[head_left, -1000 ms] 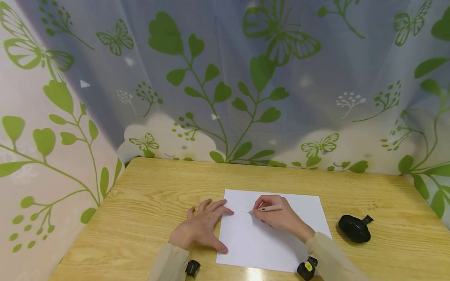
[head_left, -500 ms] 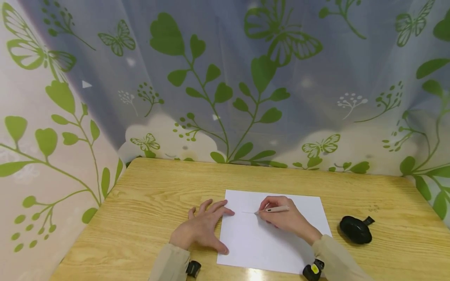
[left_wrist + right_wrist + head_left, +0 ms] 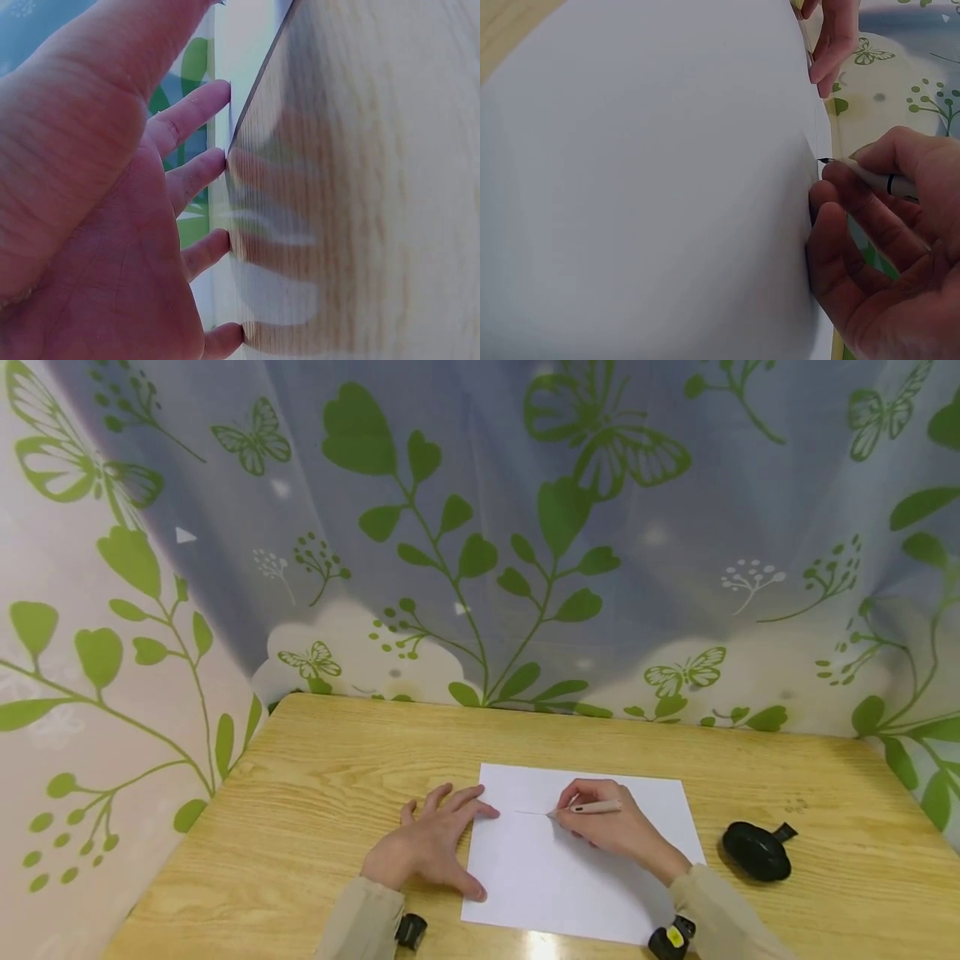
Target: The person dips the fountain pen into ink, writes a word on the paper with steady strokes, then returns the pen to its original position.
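A white sheet of paper (image 3: 555,885) lies on the wooden table. My right hand (image 3: 607,818) pinches a light-coloured pen (image 3: 597,807) between thumb and fingers, its dark tip on the paper. In the right wrist view the pen (image 3: 877,178) shows a dark band, and the other fingers of the right hand (image 3: 900,255) curl beneath it. A thin straight line (image 3: 528,812) runs left from the tip. My left hand (image 3: 431,847) rests with spread fingers at the paper's left edge, thumb and index finger on the sheet. In the left wrist view its fingertips (image 3: 217,159) touch the surface.
A black oval object (image 3: 756,852) with a short tab sits on the table (image 3: 360,760) right of the paper. Behind the table hangs a curtain (image 3: 480,527) with green leaves and butterflies. Small dark marks (image 3: 797,804) show on the tabletop.
My right hand has moved to the right with the pen, mostly in the first half second, and the drawn line has grown longer. The left hand has stayed in place.
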A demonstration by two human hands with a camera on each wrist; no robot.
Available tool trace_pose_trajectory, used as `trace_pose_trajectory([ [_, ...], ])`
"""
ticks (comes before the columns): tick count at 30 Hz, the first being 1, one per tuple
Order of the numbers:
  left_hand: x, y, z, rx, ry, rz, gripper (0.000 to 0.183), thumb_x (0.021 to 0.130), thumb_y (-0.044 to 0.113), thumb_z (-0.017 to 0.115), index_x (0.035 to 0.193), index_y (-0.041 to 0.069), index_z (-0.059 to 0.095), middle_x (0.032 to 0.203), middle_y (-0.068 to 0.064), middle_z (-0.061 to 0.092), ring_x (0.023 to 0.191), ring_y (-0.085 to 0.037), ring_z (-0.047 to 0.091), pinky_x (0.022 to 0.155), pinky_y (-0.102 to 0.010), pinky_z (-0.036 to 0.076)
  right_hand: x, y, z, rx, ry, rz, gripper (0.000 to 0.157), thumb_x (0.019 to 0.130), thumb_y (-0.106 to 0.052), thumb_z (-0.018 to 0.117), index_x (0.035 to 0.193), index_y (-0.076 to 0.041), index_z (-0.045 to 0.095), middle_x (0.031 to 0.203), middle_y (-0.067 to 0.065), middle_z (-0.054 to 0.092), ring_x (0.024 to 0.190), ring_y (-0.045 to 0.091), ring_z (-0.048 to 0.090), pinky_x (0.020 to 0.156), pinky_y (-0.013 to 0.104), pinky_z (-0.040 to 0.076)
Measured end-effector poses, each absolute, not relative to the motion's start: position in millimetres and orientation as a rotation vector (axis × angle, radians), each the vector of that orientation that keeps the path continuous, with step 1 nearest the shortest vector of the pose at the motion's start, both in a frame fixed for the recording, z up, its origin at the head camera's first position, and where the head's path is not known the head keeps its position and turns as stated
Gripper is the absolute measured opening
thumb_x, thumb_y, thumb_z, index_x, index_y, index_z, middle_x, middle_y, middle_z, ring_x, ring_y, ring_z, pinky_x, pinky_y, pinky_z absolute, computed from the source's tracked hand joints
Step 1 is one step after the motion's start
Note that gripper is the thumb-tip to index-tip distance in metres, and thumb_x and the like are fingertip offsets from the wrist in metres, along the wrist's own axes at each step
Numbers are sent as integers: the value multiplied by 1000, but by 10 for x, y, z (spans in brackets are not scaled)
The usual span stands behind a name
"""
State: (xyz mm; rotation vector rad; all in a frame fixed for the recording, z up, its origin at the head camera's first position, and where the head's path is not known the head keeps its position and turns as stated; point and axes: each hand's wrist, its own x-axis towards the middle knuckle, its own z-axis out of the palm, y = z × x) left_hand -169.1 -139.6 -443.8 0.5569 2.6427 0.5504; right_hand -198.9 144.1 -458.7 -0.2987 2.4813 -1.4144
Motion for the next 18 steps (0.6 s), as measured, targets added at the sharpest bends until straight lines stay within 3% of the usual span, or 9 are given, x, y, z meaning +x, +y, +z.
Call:
trace_pose_trajectory([
  [18, -1687, -1408, -4435, 567, 2640, 565, 93, 66, 53, 92, 145, 35, 47, 171, 6, 21, 157, -41, 12, 111, -81, 17, -1966, 1562, -4580, -285, 2513, -1377, 5, 89, -16, 72, 93, -14, 71, 69, 4, 66, 49, 11, 52, 47, 26, 47],
])
